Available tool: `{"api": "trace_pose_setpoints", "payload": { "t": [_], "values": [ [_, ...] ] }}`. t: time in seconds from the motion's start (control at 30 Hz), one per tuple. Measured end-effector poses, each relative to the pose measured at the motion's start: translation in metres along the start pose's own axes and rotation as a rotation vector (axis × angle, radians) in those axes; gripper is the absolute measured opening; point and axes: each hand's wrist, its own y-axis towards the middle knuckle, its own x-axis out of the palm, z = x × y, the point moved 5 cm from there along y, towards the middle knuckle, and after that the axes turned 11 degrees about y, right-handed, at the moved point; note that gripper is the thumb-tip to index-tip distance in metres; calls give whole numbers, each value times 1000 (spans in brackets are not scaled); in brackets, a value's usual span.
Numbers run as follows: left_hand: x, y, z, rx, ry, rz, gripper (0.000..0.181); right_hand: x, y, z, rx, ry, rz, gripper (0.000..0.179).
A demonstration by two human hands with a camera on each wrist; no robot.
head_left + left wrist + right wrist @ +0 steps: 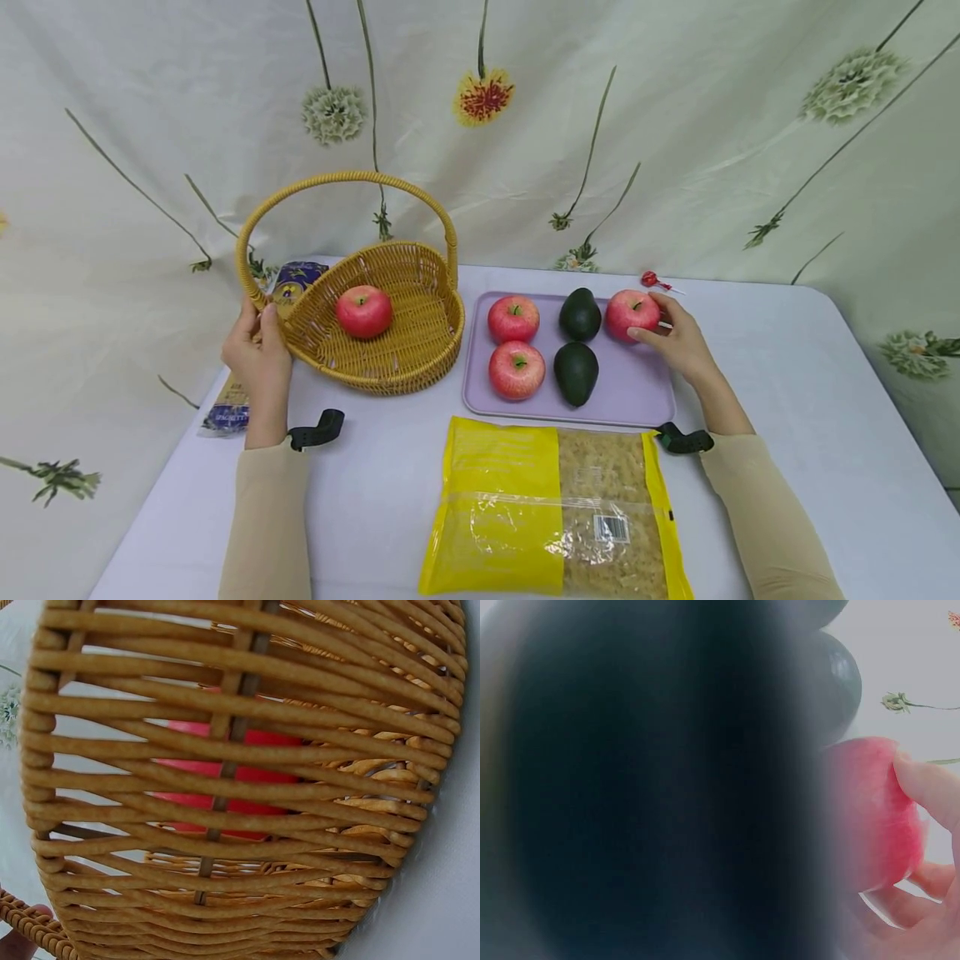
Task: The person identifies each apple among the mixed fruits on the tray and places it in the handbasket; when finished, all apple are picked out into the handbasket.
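Note:
My left hand (258,354) grips the wicker basket (423,333) at its left side, where the handle (348,177) meets the rim. Inside the basket lies one red apple (363,312), which shows through the weave in the left wrist view. At the right end of a lilac tray (630,392), my right hand (684,342) holds another apple (632,315) between thumb and fingers. Also on the tray are two apples, one behind (513,318) and one in front (517,370), beside two dark green avocados (580,314). A dark blurred shape covers much of the right wrist view.
A yellow and clear bag of pasta (555,512) lies in front of the tray. Partly behind the basket and left arm is a blue spaghetti packet (227,412). A red lollipop (649,279) lies behind the tray, near the floral cloth backdrop (697,192).

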Motion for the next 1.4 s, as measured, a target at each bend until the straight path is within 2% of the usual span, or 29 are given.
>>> {"api": "trace_pose_setpoints", "payload": {
  "t": [0.27,0.37,0.57,0.77,0.9,1.07,1.23,1.4],
  "values": [
    [1,0,1,-6,4,-1,39,-8,-5,-7,-6,-37,8,78],
    [0,1,0,5,-2,7,38,-11,-9,-14,-18,-17,6,76],
    [-1,2,-2,14,-14,13,38,-19,-18,-37,-68,43,13,71],
    [0,2,-3,17,-5,11,37,-17,-27,-66,-115,81,-28,68],
    [0,2,-3,4,10,3,38,-11,-32,-89,-152,77,-60,69],
    [-1,2,-1,20,-6,11,37,2,-37,-117,-177,96,-110,69],
    [-2,2,-1,31,-12,18,37,25,-36,-136,-178,195,-212,67],
    [-1,2,-2,12,2,2,38,51,-28,-149,-179,234,-305,66]
  ]
}}
